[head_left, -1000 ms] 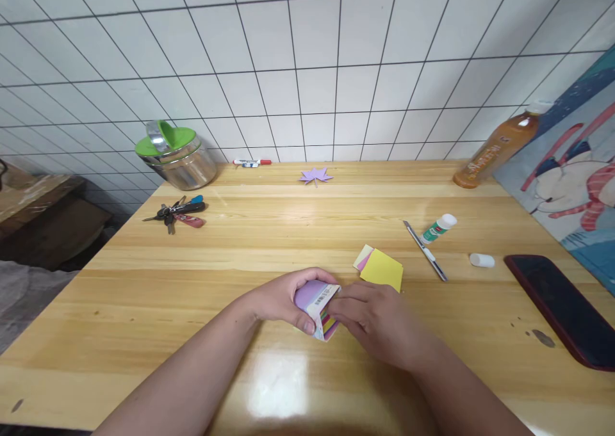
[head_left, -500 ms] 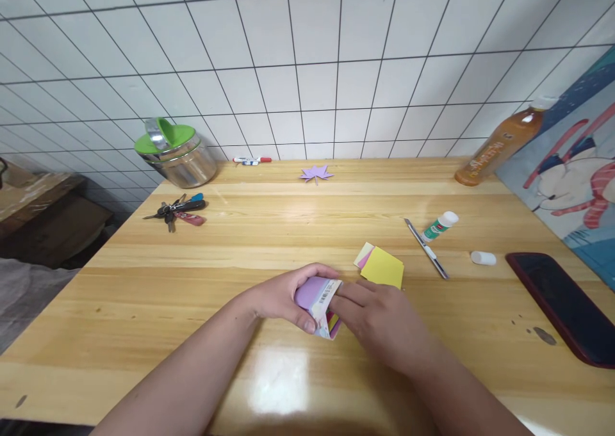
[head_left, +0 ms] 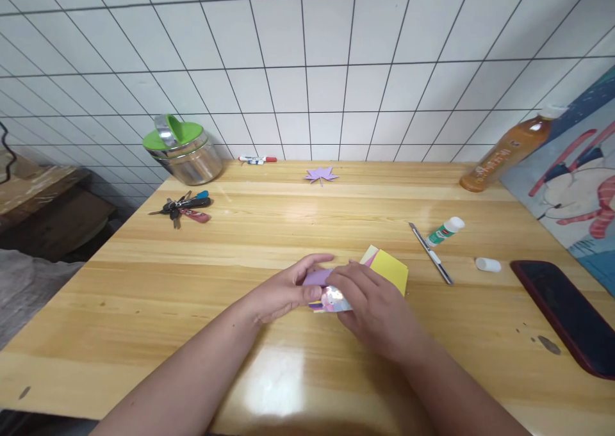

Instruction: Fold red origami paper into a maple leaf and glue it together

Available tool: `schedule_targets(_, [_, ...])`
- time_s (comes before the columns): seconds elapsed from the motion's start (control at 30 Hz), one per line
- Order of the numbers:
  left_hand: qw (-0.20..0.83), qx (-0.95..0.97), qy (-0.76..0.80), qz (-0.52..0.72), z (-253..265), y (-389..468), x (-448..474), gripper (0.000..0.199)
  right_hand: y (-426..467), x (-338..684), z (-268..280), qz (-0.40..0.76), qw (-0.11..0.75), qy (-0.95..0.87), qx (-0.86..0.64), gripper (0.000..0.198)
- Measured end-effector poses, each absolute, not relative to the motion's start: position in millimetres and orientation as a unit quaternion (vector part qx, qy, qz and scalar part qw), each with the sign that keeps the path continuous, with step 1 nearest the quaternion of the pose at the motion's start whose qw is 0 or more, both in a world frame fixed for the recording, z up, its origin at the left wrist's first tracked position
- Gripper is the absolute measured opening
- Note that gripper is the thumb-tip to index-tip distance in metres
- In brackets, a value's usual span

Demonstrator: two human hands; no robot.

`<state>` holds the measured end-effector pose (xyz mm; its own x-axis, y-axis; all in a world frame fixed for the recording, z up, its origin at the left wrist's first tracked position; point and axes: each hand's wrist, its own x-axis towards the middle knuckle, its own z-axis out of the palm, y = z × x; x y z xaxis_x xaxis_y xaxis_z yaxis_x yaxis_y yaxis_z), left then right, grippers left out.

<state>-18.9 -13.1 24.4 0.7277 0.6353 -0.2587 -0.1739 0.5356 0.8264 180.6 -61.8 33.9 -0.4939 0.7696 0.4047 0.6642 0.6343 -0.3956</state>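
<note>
Near the front of the desk (head_left: 192,321), a paper pack (head_left: 332,299) with a purple top and a shiny printed wrapper is held between the two hands. Its left end is gripped by the left hand (head_left: 283,292), which is partly closed, with the thumb laid along the near side and the index finger stretched out beyond it. The right end is covered by the right hand (head_left: 379,305), whose fingers are bent closely over the pack. Coloured edges are shown below the left thumb. Just behind the right hand, yellow paper (head_left: 390,268) is laid over pink and cream sheets, partly hidden. Farther right, a cutter (head_left: 431,253) is placed just beside a glue stick (head_left: 445,231), and a purple paper leaf (head_left: 321,176) is set near the tiled wall (head_left: 327,52)
</note>
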Motion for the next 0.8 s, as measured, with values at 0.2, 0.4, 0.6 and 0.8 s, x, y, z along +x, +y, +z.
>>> schedule_targets(0.2, [0.784,0.478,0.207,0.337,23.2,-22.3,-8.1,0.1,-60.7,178.7,31.5,0.36,0.538,-0.602,-0.468,0.03])
schedule_targets(0.4, [0.762,0.47,0.232,0.381,12.5,-34.2,5.1,0.067,-56.0,164.6,22.2,0.462,0.495,-0.6,-0.427,0.029])
schedule_targets(0.6, [0.71,0.485,0.386,0.335,12.6,-24.7,0.2,0.049,-53.4,188.0,23.3,0.325,0.486,-0.653,-0.482,0.042])
schedule_targets(0.8, [0.728,0.508,0.338,0.313,7.8,-22.7,3.9,0.049,-54.1,187.9,30.0,0.291,0.452,-0.649,-0.538,0.012])
